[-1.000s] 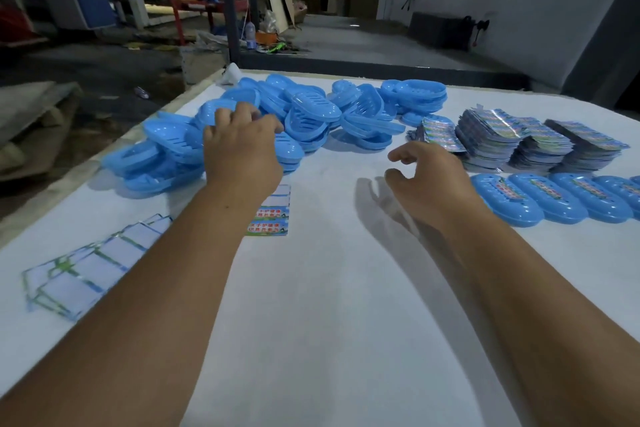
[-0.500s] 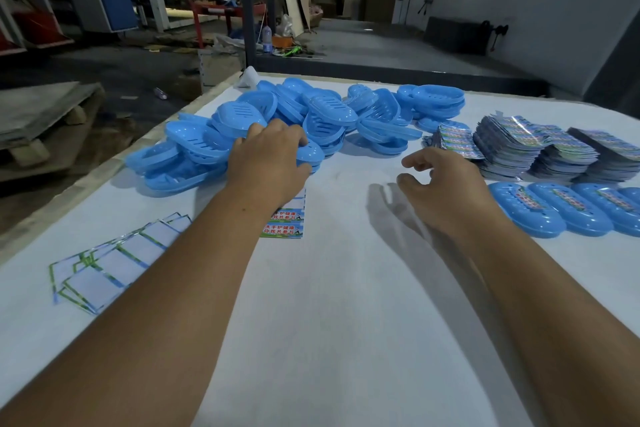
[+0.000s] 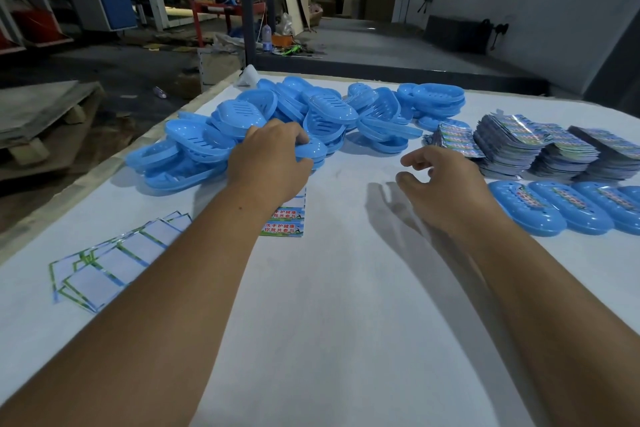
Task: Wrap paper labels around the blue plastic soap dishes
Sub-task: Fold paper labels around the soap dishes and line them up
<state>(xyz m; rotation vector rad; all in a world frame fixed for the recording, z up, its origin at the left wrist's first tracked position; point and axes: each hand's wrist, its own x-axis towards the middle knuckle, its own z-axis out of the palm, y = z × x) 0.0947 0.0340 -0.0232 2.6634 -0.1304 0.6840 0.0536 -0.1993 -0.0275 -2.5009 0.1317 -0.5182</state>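
Face-down labels [image 3: 117, 262]: a fanned bunch of white-backed, green-edged paper slips is laid on the white table [image 3: 339, 322], left of the dish pile and nearer the person.
Dish pile [image 3: 287, 121]: a loose heap of blue plastic oval soap dishes with slotted bottoms is spread across the far part of the table.
Left hand [image 3: 268, 158]: its fingers are curled over one dish [image 3: 311, 149] at the near edge of the pile.
Printed label [image 3: 285, 218]: a paper slip with Chinese characters is laid flat just below the pile, partly covered by the left wrist.
Right hand [image 3: 440, 180]: held above the table right of the pile, fingers loosely bent, nothing gripped.
Label stacks [image 3: 540, 146]: glossy printed stacks are set right of the pile.
Wrapped dishes [image 3: 568, 208]: a row is lined up in front of the stacks.
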